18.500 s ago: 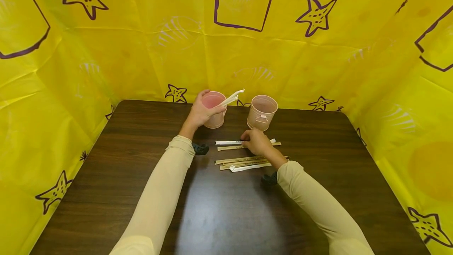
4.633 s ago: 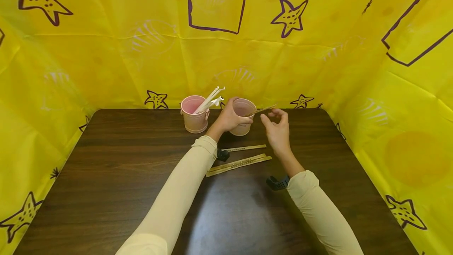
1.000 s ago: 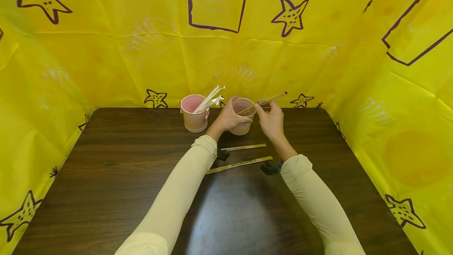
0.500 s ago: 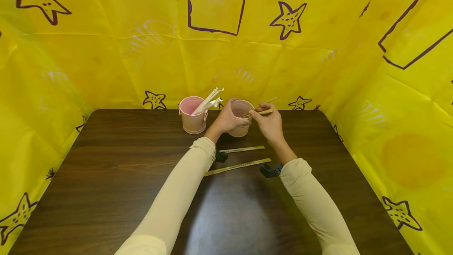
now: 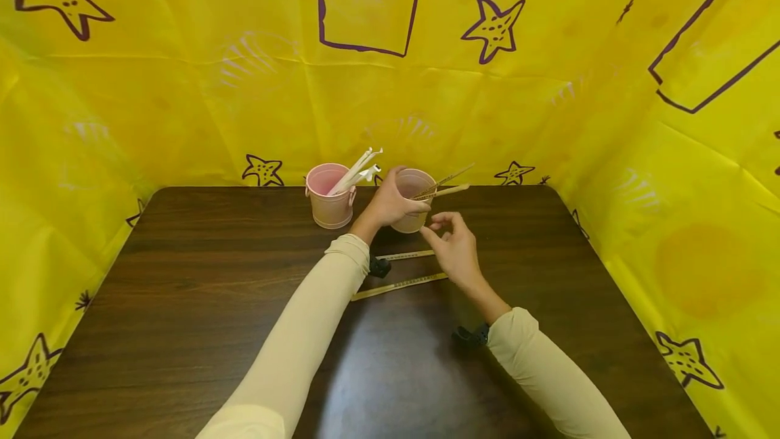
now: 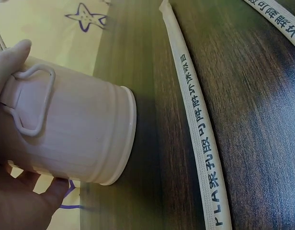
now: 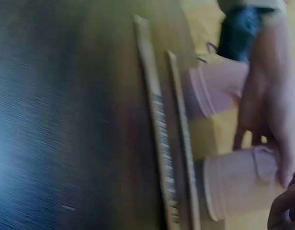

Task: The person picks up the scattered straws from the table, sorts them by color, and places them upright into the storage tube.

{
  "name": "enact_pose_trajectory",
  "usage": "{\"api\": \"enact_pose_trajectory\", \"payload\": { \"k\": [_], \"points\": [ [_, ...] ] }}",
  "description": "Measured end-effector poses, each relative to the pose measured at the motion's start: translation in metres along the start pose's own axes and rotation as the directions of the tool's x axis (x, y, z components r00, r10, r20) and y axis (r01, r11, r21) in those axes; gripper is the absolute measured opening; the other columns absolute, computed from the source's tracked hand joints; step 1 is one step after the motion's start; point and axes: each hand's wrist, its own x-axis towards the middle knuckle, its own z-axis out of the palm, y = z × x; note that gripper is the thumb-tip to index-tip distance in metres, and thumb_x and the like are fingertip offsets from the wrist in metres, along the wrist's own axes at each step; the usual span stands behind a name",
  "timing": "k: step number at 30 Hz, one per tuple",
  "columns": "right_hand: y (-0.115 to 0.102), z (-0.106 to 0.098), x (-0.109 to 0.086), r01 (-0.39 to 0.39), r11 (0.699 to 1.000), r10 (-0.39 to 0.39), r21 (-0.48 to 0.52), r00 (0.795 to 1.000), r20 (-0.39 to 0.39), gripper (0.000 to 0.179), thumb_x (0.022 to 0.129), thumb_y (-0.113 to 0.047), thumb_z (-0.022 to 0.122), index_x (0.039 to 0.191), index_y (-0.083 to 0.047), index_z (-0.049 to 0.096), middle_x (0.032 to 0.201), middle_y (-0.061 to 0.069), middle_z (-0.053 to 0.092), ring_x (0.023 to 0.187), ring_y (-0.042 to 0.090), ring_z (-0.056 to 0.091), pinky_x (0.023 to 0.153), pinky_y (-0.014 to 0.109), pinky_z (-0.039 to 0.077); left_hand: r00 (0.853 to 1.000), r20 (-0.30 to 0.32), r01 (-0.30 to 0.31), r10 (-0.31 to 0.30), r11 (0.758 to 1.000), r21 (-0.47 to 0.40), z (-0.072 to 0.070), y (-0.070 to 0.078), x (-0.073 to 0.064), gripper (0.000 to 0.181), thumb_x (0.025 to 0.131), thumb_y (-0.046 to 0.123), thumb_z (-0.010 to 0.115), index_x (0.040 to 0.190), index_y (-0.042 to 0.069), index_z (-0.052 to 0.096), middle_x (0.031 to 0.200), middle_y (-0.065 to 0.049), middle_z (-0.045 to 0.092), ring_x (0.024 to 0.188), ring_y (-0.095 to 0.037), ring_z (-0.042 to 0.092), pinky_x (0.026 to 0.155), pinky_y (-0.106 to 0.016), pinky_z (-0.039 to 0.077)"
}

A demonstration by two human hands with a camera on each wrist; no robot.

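My left hand [image 5: 390, 207] grips a pale pink bucket [image 5: 408, 224] around its side, thumb near the rim; its wire handle [image 6: 42, 100] shows in the left wrist view. Two brown paper-wrapped straws [image 5: 452, 190] lean out of this bucket to the right. Just in front of it, my right hand [image 5: 457, 253] hovers over the table with thumb and fingers loosely bent, holding nothing. Two more brown-wrapped straws lie below: the nearer straw [image 5: 396, 287] and the farther straw [image 5: 407, 255], printed with dark characters, their right ends partly behind the right hand.
To the left stands a second pink bucket [image 5: 332, 212] holding several white-wrapped straws [image 5: 353, 173]. The dark wood table [image 5: 231, 276] backs onto a yellow sheet [image 5: 365, 100] with starfish drawings. Dark straps [image 5: 470, 337] sit at both wrists.
Earlier, the left hand moved from the left bucket to the right one, and white straws went into the left. Just now, the right hand let go of a brown straw in the right bucket and lowered.
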Motion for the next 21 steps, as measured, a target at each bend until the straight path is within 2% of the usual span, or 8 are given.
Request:
{"api": "enact_pose_trajectory", "payload": {
  "k": [4, 6, 9, 12, 16, 19, 21],
  "points": [
    [0.002, 0.011, -0.018, 0.12, 0.988, -0.114, -0.094, 0.992, 0.062, 0.02, 0.094, -0.013, 0.074, 0.11, -0.004, 0.065, 0.097, 0.011, 0.07, 0.059, 0.014, 0.048, 0.053, 0.02, 0.039, 1.0, 0.006, 0.009, -0.009, 1.0, 0.014, -0.002, 0.002, 0.0, 0.11, 0.077, 0.027, 0.091, 0.159, 0.012, 0.019, 0.155, -0.017, 0.04, 0.141, -0.036, 0.045, 0.118, -0.052, 0.039],
    [0.003, 0.017, -0.027, 0.185, 0.972, -0.17, -0.146, 0.98, 0.107, 0.013, 0.093, -0.009, 0.073, 0.104, -0.005, 0.066, 0.095, 0.009, 0.07, 0.06, 0.013, 0.049, 0.054, 0.02, 0.041, 1.0, 0.012, 0.015, -0.016, 1.0, 0.013, -0.002, 0.002, -0.001, 0.111, 0.077, 0.027, 0.091, 0.16, 0.012, 0.019, 0.158, -0.018, 0.037, 0.144, -0.036, 0.043, 0.119, -0.052, 0.038],
    [0.002, 0.025, -0.039, 0.263, 0.938, -0.218, -0.227, 0.954, 0.207, 0.009, 0.091, -0.008, 0.074, 0.098, -0.01, 0.068, 0.095, 0.004, 0.068, 0.068, 0.012, 0.055, 0.062, 0.024, 0.048, 1.0, 0.012, 0.023, -0.023, 1.0, 0.009, -0.003, 0.002, -0.002, 0.11, 0.078, 0.025, 0.09, 0.16, 0.012, 0.019, 0.16, -0.018, 0.034, 0.146, -0.036, 0.04, 0.119, -0.052, 0.038],
    [0.0, 0.03, -0.047, 0.305, 0.901, -0.199, -0.308, 0.923, 0.33, 0.012, 0.09, -0.014, 0.077, 0.1, -0.013, 0.071, 0.101, 0.002, 0.066, 0.085, 0.014, 0.062, 0.075, 0.031, 0.052, 0.999, 0.009, 0.03, -0.031, 0.999, 0.009, -0.003, 0.002, -0.004, 0.109, 0.078, 0.024, 0.09, 0.16, 0.013, 0.019, 0.161, -0.017, 0.032, 0.148, -0.036, 0.037, 0.12, -0.052, 0.037],
    [-0.003, 0.033, -0.052, 0.337, 0.848, -0.12, -0.41, 0.874, 0.47, 0.025, 0.091, -0.024, 0.078, 0.113, -0.013, 0.072, 0.112, 0.003, 0.064, 0.091, 0.019, 0.066, 0.075, 0.038, 0.055, 1.0, 0.002, 0.029, -0.029, 1.0, 0.007, -0.002, 0.002, -0.004, 0.109, 0.078, 0.024, 0.09, 0.16, 0.012, 0.019, 0.159, -0.018, 0.034, 0.146, -0.036, 0.04, 0.119, -0.052, 0.037],
    [-0.003, 0.032, -0.053, 0.376, 0.812, -0.1, -0.447, 0.843, 0.528, 0.028, 0.092, -0.026, 0.077, 0.117, -0.015, 0.072, 0.114, 0.003, 0.062, 0.088, 0.019, 0.067, 0.072, 0.038, 0.056, 1.0, 0.001, 0.022, -0.022, 1.0, 0.002, -0.002, 0.003, -0.003, 0.109, 0.077, 0.024, 0.09, 0.16, 0.012, 0.02, 0.158, -0.018, 0.036, 0.145, -0.036, 0.041, 0.119, -0.052, 0.038],
    [-0.003, 0.032, -0.053, 0.404, 0.795, -0.114, -0.452, 0.832, 0.543, 0.025, 0.093, -0.025, 0.077, 0.116, -0.015, 0.073, 0.112, 0.001, 0.061, 0.087, 0.019, 0.067, 0.071, 0.037, 0.056, 1.0, 0.004, 0.019, -0.019, 1.0, -0.001, -0.002, 0.003, -0.003, 0.109, 0.077, 0.025, 0.09, 0.159, 0.012, 0.02, 0.159, -0.018, 0.035, 0.145, -0.036, 0.041, 0.119, -0.052, 0.038]
  ]
}}
